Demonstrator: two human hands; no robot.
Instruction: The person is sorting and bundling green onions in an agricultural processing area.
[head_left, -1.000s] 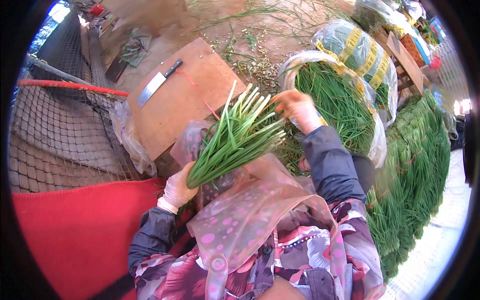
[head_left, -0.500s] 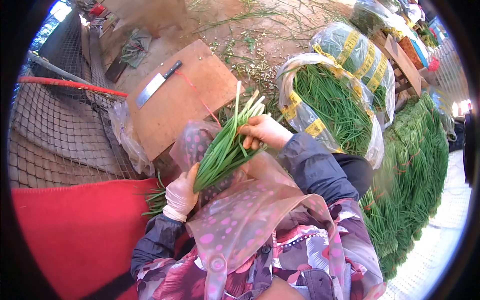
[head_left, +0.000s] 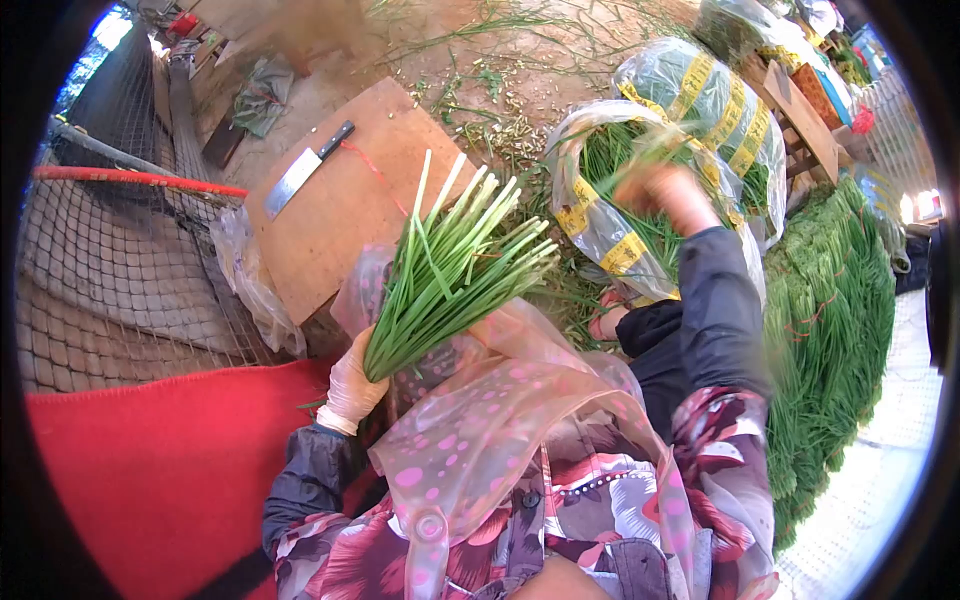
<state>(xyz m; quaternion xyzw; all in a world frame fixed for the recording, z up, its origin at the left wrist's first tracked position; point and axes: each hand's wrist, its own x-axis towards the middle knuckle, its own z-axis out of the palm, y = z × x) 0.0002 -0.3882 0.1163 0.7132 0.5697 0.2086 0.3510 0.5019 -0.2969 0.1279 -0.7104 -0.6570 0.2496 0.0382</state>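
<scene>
Gloved and closed, my left hand (head_left: pixel 352 388) grips the lower end of a bunch of garlic chives (head_left: pixel 445 285). Their pale cut ends fan out toward the upper right, over my lap. My right hand (head_left: pixel 682 195) is stretched out over an open plastic bag (head_left: pixel 572 180) filled with loose garlic chives (head_left: pixel 640 238). Motion smears its fingers, and a blurred green streak shows beside them; I cannot tell if they grip anything. A spotted translucent apron (head_left: pixel 500 400) covers my lap below the bunch.
A cleaver (head_left: pixel 300 180) lies on a wooden board (head_left: pixel 335 235) ahead of me, near a red string. Another stuffed bag (head_left: pixel 725 110) stands behind the open one. Stacked tied chives (head_left: pixel 830 350) line the right side. Netting (head_left: pixel 110 270) and red cloth (head_left: pixel 160 460) are left.
My right hand has left the bunch and swung right over the open bag. The bunch in my left hand has spread wider, its pale ends fanned out.
</scene>
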